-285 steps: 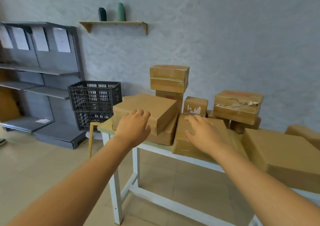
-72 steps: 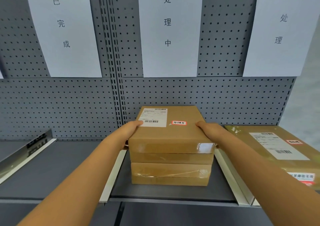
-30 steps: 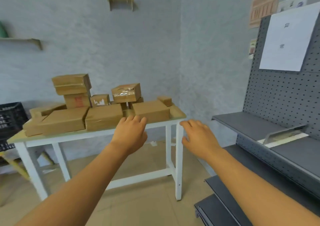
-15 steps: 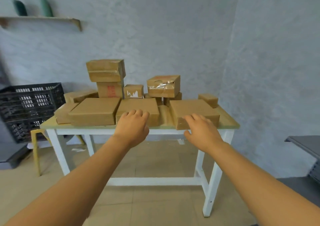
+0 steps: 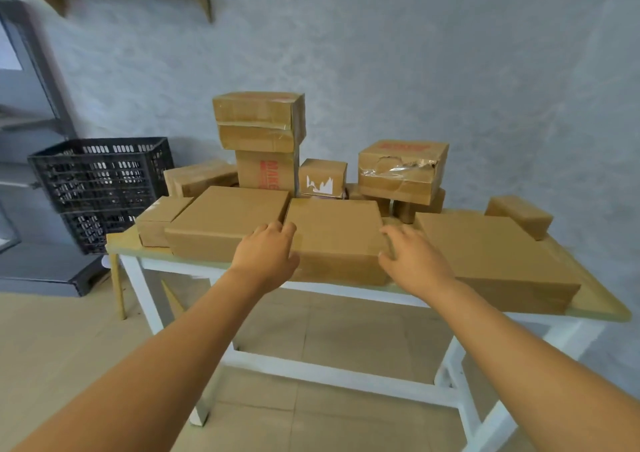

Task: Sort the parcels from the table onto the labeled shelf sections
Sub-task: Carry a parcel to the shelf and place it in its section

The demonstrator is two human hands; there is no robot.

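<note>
So compared with a couple of seconds back, when both hands were setting a flat box onto the stack in the middle shelf section, the person has turned all the way round and closed in on the table; half a second ago it was still a step off, now the hands are right at its front edge. Means one parcel is filed and the next pick is starting, with plenty still to go. Nearest, the left hand [image 5: 265, 256] has loosely spread fingers at about 9 o'clock of the middle flat parcel [image 5: 334, 235], over the seam with the wide flat parcel [image 5: 227, 219] next to it, holding nothing. The right hand [image 5: 414, 261] is open too, fingers relaxed at that box's 3 o'clock corner; can't tell if either hand actually touches cardboard yet. My guess is the middle box is the target. Further back on the table [image 5: 599, 308] there's a big flat parcel [image 5: 491, 254] at 3 o'clock, then a tall stack [image 5: 259, 121] and a torn-tape box [image 5: 401, 171] at 12. Hard bits: no labels face up, so which section the box belongs in is unreadable, the shelf unit [image 5: 24, 105] at 9 o'clock is blurred and cut off, and the black crate [image 5: 98, 174] hides what's behind it.
</note>
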